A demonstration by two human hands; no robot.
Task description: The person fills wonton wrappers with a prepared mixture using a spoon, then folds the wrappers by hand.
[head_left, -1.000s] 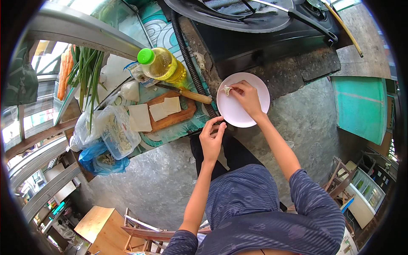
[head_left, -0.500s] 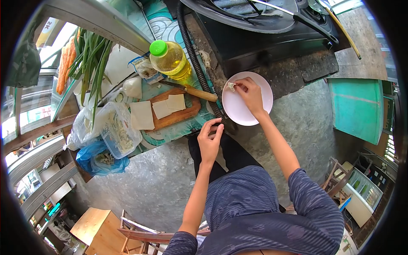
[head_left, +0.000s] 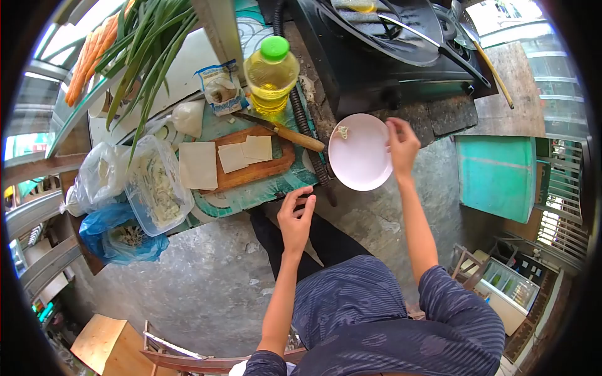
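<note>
A pale pink plate [head_left: 364,164] sits at the front edge of the stove ledge. On its upper left part lies one small folded wonton [head_left: 342,132]. My right hand [head_left: 403,145] is at the plate's right rim, its fingers bent over the edge. My left hand [head_left: 296,218] hovers in front of the counter, fingers loosely bent and thumb apart, with nothing in it. Behind it, square wrapper sheets [head_left: 235,158] lie on a wooden cutting board [head_left: 285,153], and a larger stack of wrappers [head_left: 199,165] overlaps the board's left end.
A knife [head_left: 295,136] rests across the board's back corner. Behind stands an oil bottle [head_left: 271,78] beside a seasoning packet [head_left: 221,88]. A plastic tub of shredded filling [head_left: 160,188] and a blue bag [head_left: 119,235] are at left. The stove [head_left: 376,88] holds a wok [head_left: 407,47].
My right hand has let go of the wonton, leaving it on the plate, and moved right to the rim. My left hand stays near the counter edge. The view has shifted slightly.
</note>
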